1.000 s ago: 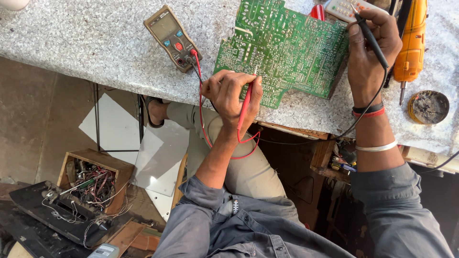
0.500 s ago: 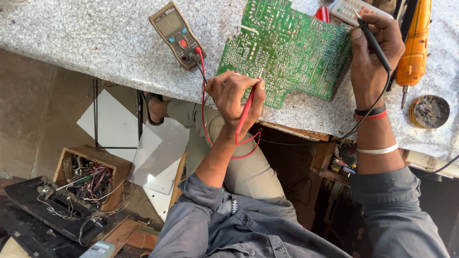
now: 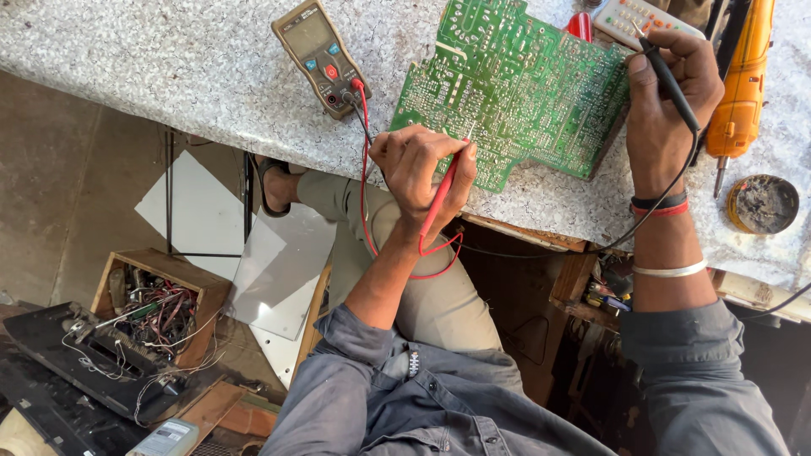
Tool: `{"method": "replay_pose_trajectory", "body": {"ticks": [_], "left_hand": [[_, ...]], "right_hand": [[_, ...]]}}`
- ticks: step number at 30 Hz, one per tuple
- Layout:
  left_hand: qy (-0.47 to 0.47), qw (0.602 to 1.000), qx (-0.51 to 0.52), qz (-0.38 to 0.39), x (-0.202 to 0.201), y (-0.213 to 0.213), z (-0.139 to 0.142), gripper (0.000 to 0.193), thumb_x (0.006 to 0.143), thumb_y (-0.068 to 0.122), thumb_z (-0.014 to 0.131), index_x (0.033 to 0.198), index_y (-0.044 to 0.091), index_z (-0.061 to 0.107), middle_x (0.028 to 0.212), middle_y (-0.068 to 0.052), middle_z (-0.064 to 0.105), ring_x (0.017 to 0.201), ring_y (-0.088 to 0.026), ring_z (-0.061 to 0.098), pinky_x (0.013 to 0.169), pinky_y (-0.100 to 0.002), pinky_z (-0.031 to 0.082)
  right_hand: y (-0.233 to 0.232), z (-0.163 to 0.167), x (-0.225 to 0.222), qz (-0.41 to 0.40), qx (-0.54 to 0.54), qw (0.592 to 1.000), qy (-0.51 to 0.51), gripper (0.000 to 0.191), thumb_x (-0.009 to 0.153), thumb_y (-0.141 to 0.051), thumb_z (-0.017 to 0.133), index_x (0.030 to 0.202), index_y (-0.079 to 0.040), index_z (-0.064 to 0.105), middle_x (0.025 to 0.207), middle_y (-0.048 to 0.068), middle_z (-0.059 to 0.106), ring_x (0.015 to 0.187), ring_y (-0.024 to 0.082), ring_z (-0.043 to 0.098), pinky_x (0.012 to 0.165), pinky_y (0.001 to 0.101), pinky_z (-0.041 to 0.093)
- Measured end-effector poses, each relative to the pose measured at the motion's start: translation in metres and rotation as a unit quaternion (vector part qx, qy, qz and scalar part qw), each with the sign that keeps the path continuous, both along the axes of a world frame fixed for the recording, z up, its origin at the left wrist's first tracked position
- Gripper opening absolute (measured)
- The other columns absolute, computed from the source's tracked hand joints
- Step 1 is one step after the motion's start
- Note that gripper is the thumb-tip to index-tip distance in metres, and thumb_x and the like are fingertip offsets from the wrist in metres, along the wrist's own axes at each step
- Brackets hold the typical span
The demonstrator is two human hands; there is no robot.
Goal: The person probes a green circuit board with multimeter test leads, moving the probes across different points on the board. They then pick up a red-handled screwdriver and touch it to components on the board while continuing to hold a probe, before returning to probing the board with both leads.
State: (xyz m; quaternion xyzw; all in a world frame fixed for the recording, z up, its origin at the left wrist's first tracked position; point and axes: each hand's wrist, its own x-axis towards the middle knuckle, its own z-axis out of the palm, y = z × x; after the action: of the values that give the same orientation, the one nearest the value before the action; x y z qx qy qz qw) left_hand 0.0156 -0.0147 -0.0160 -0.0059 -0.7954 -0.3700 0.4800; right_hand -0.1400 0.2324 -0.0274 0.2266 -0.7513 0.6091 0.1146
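Note:
A green circuit board (image 3: 519, 89) lies solder side up on a speckled stone worktop (image 3: 169, 59). My left hand (image 3: 418, 169) grips a red test probe (image 3: 443, 198) whose tip touches the board's near left edge. My right hand (image 3: 667, 105) holds a black test probe (image 3: 667, 72) with its tip on the board's far right edge. Red and black leads run to a brown handheld multimeter (image 3: 319, 57) lying to the left of the board.
An orange powered hand tool (image 3: 739, 84) lies right of my right hand, with a round tin (image 3: 763, 203) nearer me. A remote control (image 3: 646, 19) sits beyond the board. On the floor are white panels (image 3: 203, 215), a wooden box of wires (image 3: 156, 304) and a black chassis (image 3: 76, 363).
The view has shifted slightly. Both hands stay on the board with the probes, the left one edging a little along the near edge.

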Motion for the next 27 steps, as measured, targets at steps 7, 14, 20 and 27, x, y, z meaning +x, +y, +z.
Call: {"method": "replay_pose_trajectory", "body": {"ticks": [7,14,20,27], "left_hand": [[-0.003,1.000,-0.006,0.002,-0.0002,0.0013,0.0016,0.018,0.086,0.011,0.083,0.093,0.015,0.066,0.090,0.004,0.067,0.094,-0.018,0.059,0.098,-0.038,0.033],[-0.004,1.000,-0.011,0.007,-0.0008,0.0007,0.0013,0.019,0.087,0.012,0.084,0.093,0.015,0.066,0.090,0.004,0.067,0.094,-0.018,0.059,0.098,-0.038,0.033],[-0.006,1.000,-0.013,0.007,-0.0007,0.0012,0.0014,0.018,0.087,0.012,0.084,0.093,0.015,0.067,0.090,0.005,0.068,0.094,-0.018,0.059,0.098,-0.038,0.033],[-0.003,1.000,-0.016,0.007,-0.0017,0.0007,0.0003,0.019,0.087,0.013,0.084,0.093,0.014,0.066,0.090,0.004,0.068,0.094,-0.018,0.059,0.097,-0.037,0.034]], "right_hand": [[0.0058,-0.0075,-0.0023,0.004,-0.002,1.000,0.007,0.011,0.118,0.003,0.068,0.128,0.003,0.063,0.097,-0.001,0.064,0.078,0.002,0.049,0.073,0.0165,0.040],[0.0047,-0.0094,-0.0034,0.011,-0.013,1.000,0.001,0.012,0.121,0.000,0.071,0.129,0.002,0.062,0.098,0.000,0.064,0.079,0.002,0.050,0.074,0.0164,0.040],[0.0056,-0.0093,-0.0028,0.008,-0.007,1.000,0.006,0.013,0.118,0.002,0.069,0.129,0.002,0.063,0.097,0.000,0.063,0.079,0.002,0.050,0.074,0.0165,0.042],[0.0064,-0.0087,-0.0027,0.002,0.003,1.000,0.011,0.012,0.117,0.004,0.069,0.128,0.002,0.064,0.097,-0.001,0.063,0.079,0.002,0.051,0.074,0.0167,0.043]]}}
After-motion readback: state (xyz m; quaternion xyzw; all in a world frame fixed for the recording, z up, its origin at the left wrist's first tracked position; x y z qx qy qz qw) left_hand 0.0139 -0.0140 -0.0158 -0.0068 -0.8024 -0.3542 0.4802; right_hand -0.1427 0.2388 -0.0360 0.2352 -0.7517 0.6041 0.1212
